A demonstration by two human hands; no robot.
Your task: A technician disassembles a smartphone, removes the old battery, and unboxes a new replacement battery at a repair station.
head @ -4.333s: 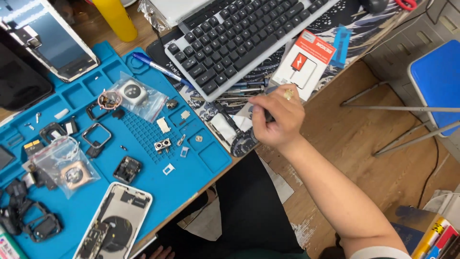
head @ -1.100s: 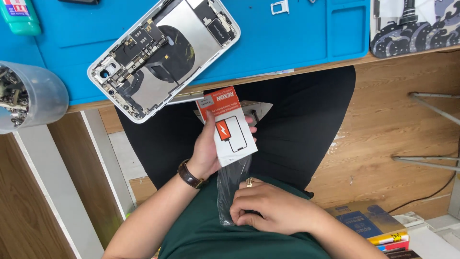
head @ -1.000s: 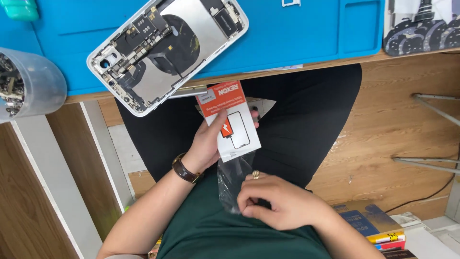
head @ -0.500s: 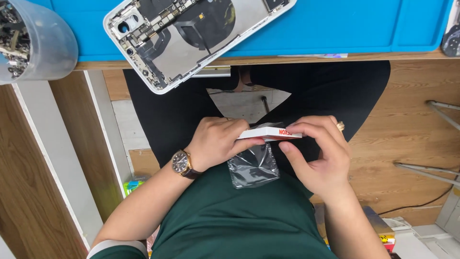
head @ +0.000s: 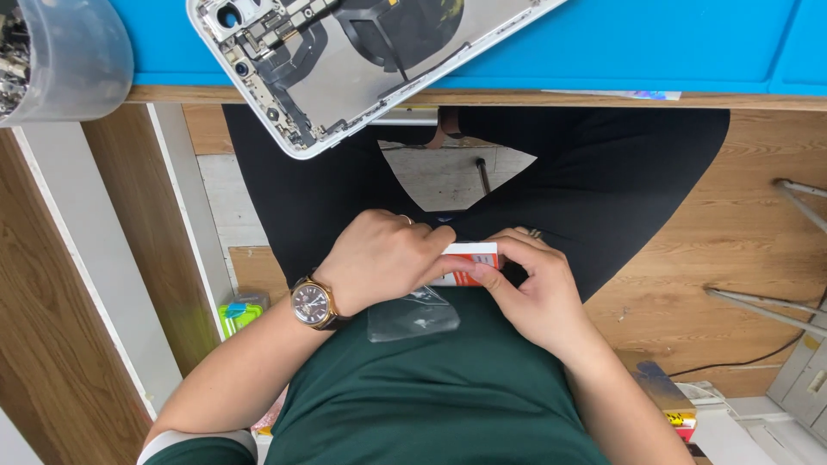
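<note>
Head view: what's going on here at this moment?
A seated person holds a small red-and-white card package over their lap with both hands: the left hand, a wristwatch on it, and the right hand. A clear plastic sleeve hangs beneath it. An opened phone lies on the blue mat above.

Both hands met above the lap: left hand (head: 379, 258), watch (head: 312, 303) on its wrist, fingers curled closed; right hand (head: 527, 288) pinching.
</note>
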